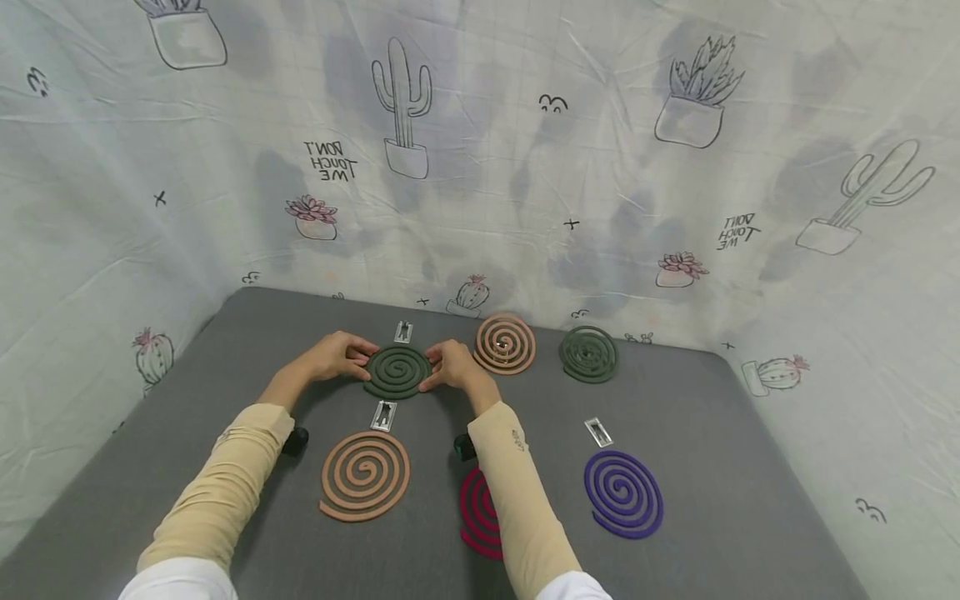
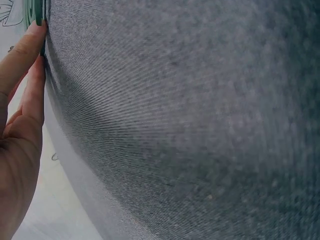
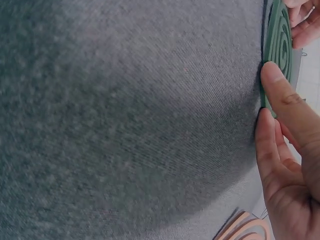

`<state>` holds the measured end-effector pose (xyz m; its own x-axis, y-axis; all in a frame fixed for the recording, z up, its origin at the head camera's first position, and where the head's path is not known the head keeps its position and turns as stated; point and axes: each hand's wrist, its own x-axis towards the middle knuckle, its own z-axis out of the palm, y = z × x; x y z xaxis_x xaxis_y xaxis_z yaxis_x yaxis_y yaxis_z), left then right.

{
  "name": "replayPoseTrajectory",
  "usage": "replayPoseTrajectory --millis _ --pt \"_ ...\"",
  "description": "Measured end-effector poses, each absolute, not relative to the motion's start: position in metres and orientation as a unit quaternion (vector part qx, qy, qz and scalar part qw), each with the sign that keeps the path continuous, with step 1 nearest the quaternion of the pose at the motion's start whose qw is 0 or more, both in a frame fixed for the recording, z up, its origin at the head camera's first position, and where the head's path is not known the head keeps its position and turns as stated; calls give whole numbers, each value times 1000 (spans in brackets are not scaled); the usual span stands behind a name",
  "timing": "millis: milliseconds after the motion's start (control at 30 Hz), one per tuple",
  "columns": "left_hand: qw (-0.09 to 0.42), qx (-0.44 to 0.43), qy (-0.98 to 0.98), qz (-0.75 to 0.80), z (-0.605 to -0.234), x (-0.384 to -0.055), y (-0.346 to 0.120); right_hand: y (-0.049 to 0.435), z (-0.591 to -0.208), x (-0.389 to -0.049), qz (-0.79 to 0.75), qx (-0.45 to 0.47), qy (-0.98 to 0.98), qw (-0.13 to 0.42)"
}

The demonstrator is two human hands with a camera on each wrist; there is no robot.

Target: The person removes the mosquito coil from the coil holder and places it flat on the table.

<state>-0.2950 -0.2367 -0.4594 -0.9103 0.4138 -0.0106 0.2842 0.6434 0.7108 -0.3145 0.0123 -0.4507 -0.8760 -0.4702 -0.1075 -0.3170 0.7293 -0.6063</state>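
We hold a green coil (image 1: 397,371).
Our left hand (image 1: 335,355) and right hand (image 1: 456,367) pinch its edges; a silver piece (image 1: 383,415) lies in front of it.

1. Support: table (image 1: 720,467), grey, fabric-like surface, fine ribbed texture; rear corners rounded.
2. Front, left to right: tan spiral coil (image 1: 365,471), magenta coil (image 1: 478,518) (right part hidden in head view), violet coil (image 1: 623,494). All flat, mutually apart.
3. Rear right: second tan coil (image 1: 505,344), bright metallic bits at its centre; beside it, apart, second green coil (image 1: 589,354).
4. Rear left: dark green coil (image 1: 397,372); resting on surface or slightly raised, cannot tell.
5. Silvery cut-out plates: rear plate (image 1: 403,332) and middle plate (image 1: 384,415), either side of item 4; right plate (image 1: 598,432) just behind violet.
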Motion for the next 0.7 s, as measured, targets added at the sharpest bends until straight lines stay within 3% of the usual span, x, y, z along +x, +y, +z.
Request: replayPoseTrajectory --millis 567,700 --pt "104 170 913 356 -451 -300 -229 27 -448 -317 -368 -222 889 161" --pt "77 167 921 342 -441 -298 -226 43 -441 -319 -446 -237 844 178"
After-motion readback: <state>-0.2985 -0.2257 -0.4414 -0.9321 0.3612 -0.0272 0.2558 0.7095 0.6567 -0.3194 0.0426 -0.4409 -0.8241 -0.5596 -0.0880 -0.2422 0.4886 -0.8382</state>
